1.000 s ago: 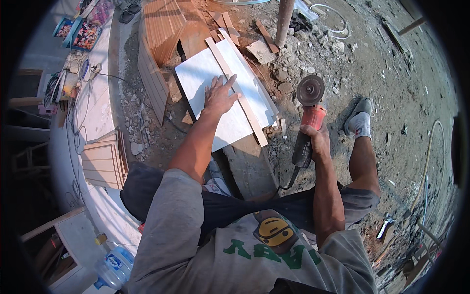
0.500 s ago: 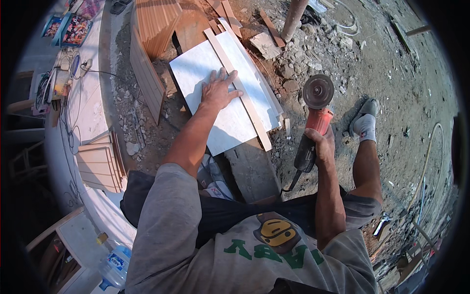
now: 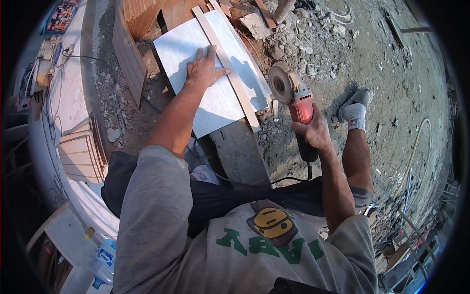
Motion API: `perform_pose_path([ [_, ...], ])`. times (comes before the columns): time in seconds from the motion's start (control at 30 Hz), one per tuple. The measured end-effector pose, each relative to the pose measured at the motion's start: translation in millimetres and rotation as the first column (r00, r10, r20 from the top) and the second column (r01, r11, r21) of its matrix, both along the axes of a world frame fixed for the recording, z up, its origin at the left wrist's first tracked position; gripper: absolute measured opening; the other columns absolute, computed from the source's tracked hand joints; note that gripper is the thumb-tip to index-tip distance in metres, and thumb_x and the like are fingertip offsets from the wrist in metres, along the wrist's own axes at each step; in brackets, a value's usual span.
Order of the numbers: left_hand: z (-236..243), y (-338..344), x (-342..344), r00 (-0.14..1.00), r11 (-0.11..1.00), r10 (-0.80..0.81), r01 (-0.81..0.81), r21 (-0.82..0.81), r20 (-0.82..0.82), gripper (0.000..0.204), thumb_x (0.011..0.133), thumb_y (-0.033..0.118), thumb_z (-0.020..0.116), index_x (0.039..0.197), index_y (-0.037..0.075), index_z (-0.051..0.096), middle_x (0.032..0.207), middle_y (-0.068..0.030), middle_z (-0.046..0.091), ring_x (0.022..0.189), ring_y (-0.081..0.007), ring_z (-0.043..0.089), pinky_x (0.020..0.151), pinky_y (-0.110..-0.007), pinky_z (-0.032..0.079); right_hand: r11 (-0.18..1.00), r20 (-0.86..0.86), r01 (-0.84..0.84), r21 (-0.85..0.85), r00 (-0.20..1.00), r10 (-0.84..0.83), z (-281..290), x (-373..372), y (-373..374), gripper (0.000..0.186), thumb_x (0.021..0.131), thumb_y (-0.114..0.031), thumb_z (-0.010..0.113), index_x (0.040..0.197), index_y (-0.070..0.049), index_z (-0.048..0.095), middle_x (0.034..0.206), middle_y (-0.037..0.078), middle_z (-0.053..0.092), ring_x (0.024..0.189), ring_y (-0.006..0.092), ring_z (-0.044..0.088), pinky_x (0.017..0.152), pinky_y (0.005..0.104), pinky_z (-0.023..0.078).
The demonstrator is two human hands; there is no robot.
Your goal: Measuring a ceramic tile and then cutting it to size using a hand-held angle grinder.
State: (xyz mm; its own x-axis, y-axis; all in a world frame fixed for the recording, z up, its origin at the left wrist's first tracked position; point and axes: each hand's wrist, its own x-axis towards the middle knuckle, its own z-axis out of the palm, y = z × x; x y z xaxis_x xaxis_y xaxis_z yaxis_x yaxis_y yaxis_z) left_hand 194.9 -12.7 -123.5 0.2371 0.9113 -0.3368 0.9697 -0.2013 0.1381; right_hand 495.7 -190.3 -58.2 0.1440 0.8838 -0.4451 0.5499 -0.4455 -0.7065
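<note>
Head view: tile held flat, grinder standing off beside it

Head view is showing one person crouching over one large white tile [image 3: 205, 93], which is lying flat on rubble and a dark plank. The left hand [image 3: 204, 68] is pressing down on the tile with fingers spread wide, its thumb reaching to the wooden batten [image 3: 230, 68] that is lying lengthwise across the tile as a straightedge. The right hand [image 3: 313, 132] is gripping closed around the body of one red angle grinder [image 3: 293, 100], whose disc is sitting just beside the tile's right edge, not touching it as far as can be judged.

Judged step: positioning ahead of a cut, with the tile being steadied and the tool being brought alongside. The next move is likely calling for lining the disc up against the batten while the left hand is keeping clear of the cut line.

Count: one tile, one batten on it, one grinder. One socked foot [image 3: 353, 110] is resting well right of the tile; ribbed tiles [image 3: 129, 54] are leaning left of it.
</note>
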Motion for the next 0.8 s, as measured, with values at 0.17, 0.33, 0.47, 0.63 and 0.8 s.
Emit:
perform_pose_path([
  [0.17, 7.5, -5.9, 4.4, 0.994, 0.994, 0.107, -0.106, -0.037, 0.031, 0.093, 0.074, 0.055, 0.072, 0.147, 0.017, 0.029, 0.147, -0.0270, 0.032, 0.130, -0.0408, 0.043, 0.104, -0.053, 0.037, 1.000, 0.025, -0.007, -0.025, 1.000, 0.007, -6.8, -5.9, -16.1, 0.063, 0.061, -0.027, 0.075, 0.113, 0.001, 0.051, 0.095, 0.025, 0.065, 0.092, 0.0398, 0.065, 0.082, 0.0442, 0.050],
  [0.33, 9.6, -4.9, 4.2, 0.996, 0.996, 0.086, -0.086, -0.032, 0.014, 0.093, 0.076, 0.055, 0.072, 0.148, 0.016, 0.028, 0.148, -0.0256, 0.032, 0.130, -0.0417, 0.044, 0.103, -0.052, 0.038, 0.996, 0.025, -0.035, -0.076, 0.999, 0.037, -4.7, -2.6, -24.0, 0.063, 0.061, -0.029, 0.076, 0.111, 0.001, 0.050, 0.094, 0.025, 0.065, 0.091, 0.0423, 0.064, 0.081, 0.0457, 0.049],
  [0.47, 7.7, -4.1, 4.7, 0.990, 0.987, 0.143, -0.142, -0.076, 0.018, 0.087, 0.079, 0.056, 0.069, 0.147, 0.018, 0.031, 0.155, -0.0121, 0.029, 0.143, -0.0313, 0.025, 0.107, -0.054, 0.032, 0.995, 0.078, -0.074, -0.070, 0.994, 0.079, -5.2, -3.5, -27.4, 0.062, 0.062, -0.029, 0.076, 0.110, 0.001, 0.050, 0.094, 0.026, 0.065, 0.091, 0.0437, 0.064, 0.081, 0.0466, 0.049],
  [0.63, 5.2, -6.3, -1.3, 0.995, 0.995, 0.098, -0.098, -0.011, 0.002, 0.091, 0.077, 0.056, 0.070, 0.148, 0.016, 0.027, 0.149, -0.0255, 0.031, 0.130, -0.0416, 0.044, 0.104, -0.053, 0.038, 0.978, 0.108, -0.168, -0.127, 0.977, 0.182, -13.5, -7.0, -32.4, 0.065, 0.062, -0.028, 0.074, 0.114, 0.000, 0.046, 0.092, 0.026, 0.064, 0.091, 0.0448, 0.063, 0.081, 0.0485, 0.049],
  [0.8, 5.1, -5.1, 7.3, 0.996, 0.997, 0.080, -0.079, -0.007, 0.028, 0.092, 0.078, 0.057, 0.069, 0.149, 0.017, 0.027, 0.150, -0.0250, 0.029, 0.133, -0.0415, 0.041, 0.105, -0.055, 0.035, 0.966, 0.147, -0.202, -0.163, 0.963, 0.226, -13.6, -6.2, -36.4, 0.064, 0.062, -0.027, 0.074, 0.112, -0.001, 0.046, 0.092, 0.026, 0.064, 0.091, 0.0451, 0.063, 0.081, 0.0487, 0.049],
])
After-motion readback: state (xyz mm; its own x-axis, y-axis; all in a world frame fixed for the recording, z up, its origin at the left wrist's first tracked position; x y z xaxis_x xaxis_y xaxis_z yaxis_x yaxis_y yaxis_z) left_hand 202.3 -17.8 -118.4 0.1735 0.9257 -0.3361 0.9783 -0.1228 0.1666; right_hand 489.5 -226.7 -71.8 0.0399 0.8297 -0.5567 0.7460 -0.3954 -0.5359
